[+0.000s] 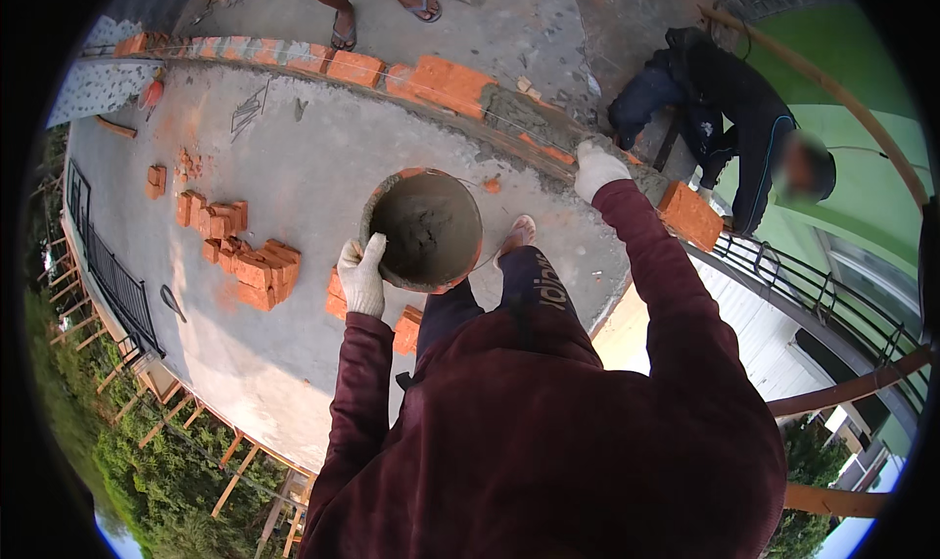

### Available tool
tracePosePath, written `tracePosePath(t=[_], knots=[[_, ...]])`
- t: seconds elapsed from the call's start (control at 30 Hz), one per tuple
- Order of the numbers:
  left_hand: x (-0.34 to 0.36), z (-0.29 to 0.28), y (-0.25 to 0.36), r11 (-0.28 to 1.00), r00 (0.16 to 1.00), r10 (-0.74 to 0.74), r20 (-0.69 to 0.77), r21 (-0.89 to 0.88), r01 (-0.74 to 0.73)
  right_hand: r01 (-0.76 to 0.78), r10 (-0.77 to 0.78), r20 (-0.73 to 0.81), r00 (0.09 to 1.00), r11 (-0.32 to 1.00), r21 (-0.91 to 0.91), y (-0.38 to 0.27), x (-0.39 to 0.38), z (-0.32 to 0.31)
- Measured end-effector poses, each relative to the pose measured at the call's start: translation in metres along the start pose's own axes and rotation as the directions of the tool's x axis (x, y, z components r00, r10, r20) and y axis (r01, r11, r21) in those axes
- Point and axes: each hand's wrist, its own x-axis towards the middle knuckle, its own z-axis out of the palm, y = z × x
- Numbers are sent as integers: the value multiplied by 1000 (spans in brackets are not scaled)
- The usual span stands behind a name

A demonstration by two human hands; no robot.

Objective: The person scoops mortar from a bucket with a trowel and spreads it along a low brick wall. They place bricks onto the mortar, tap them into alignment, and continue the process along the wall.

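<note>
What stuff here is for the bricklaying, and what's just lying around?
Probably for the job:
round grey-and-orange bowl, left hand on its rim
wet grey mortar inside
long low orange-brick wall
loose orange rectangular bricks

Apparently lying about:
thin dark rods
black loop

Downward head-worn fisheye view

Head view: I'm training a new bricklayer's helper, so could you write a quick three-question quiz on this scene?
1. Which of the wearer's hands holds the bucket?
2. True or false: the wearer's right hand is inside the bucket.
3. What is in the bucket: A) bricks, B) grey mix, C) sticks?

Key:
1. The left hand.
2. False; it is by the wall.
3. B.
</note>
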Motion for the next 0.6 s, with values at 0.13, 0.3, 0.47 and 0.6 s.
tracePosePath(t=[0.13, 0.3, 0.47, 0.6], knots=[[5, -10, 53, 999, 999, 33, 24, 32, -34, 168, -159, -73, 985, 973, 159, -16, -56, -74], [31, -25, 152, 982, 958, 92, 273, 135, -133, 576, -577, -5, 817, 815, -54, -100, -109, -149], [41, -33, 236, 930, 889, 187, 418, 215, -297, 529, -663, -269, 698, 731, -430, -229, -85, -153], [38, -31, 260, 952, 872, 284, 398, -10, -306, 604, -686, -129, 716, 701, -380, -227, -99, -114]])
